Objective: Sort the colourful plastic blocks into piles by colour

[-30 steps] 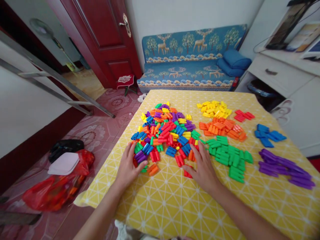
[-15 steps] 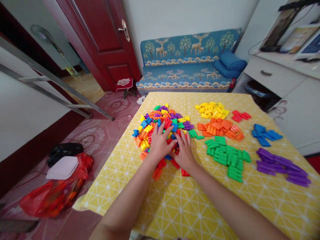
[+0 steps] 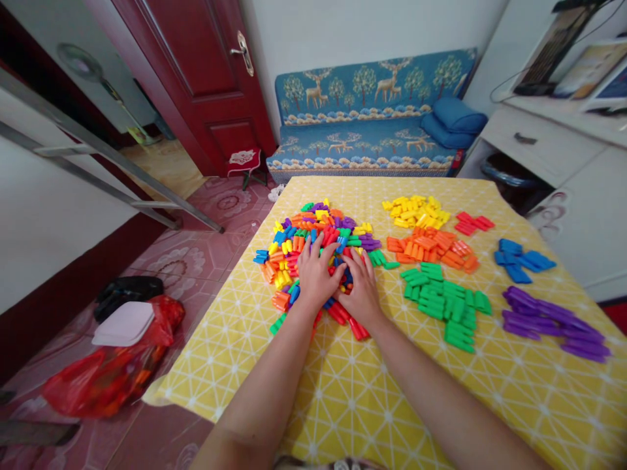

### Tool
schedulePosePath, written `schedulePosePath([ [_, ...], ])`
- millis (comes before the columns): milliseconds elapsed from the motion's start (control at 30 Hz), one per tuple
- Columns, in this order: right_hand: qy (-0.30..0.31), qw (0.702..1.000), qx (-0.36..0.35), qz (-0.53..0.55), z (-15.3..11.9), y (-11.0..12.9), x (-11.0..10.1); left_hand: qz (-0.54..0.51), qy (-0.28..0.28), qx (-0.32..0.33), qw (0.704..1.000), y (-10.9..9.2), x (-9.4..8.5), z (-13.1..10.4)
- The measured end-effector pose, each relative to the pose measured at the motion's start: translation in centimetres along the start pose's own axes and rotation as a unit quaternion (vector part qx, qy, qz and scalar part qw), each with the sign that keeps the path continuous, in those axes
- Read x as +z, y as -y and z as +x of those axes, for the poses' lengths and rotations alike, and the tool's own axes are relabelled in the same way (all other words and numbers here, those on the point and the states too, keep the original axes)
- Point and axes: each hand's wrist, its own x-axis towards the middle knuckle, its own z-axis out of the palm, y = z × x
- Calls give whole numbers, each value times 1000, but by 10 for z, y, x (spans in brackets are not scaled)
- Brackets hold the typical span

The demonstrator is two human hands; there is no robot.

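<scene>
Here the small plastic pieces in mixed bright colours (image 3: 287, 258), heaped on the table under yellow, white-lined cloth (image 3: 353, 398), are being covered by the left hand (image 3: 316, 277) and right hand (image 3: 361, 290). Pieces are seen beneath, between and beyond the fingers (image 3: 331, 250), which are held loosely spread; whether any is gripped cannot be told.

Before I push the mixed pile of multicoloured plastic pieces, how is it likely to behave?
The mixed pile would probably spread and slide apart, because its pieces lie loosely overlapped. Each piece is likely light, looking small beside the hands, and probably stiff, as the moulded shapes show no visible sagging.
</scene>
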Motion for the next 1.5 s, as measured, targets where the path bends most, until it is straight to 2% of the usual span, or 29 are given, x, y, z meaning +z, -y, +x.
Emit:
schedulePosePath([
  [333,-20,1000,-8,-10,1,-3,3,49,2,-6,999,-1,0,1],
  [1500,-21,1000,-6,-6,0,-5,4,45,-3,-5,999,1,0,0],
])
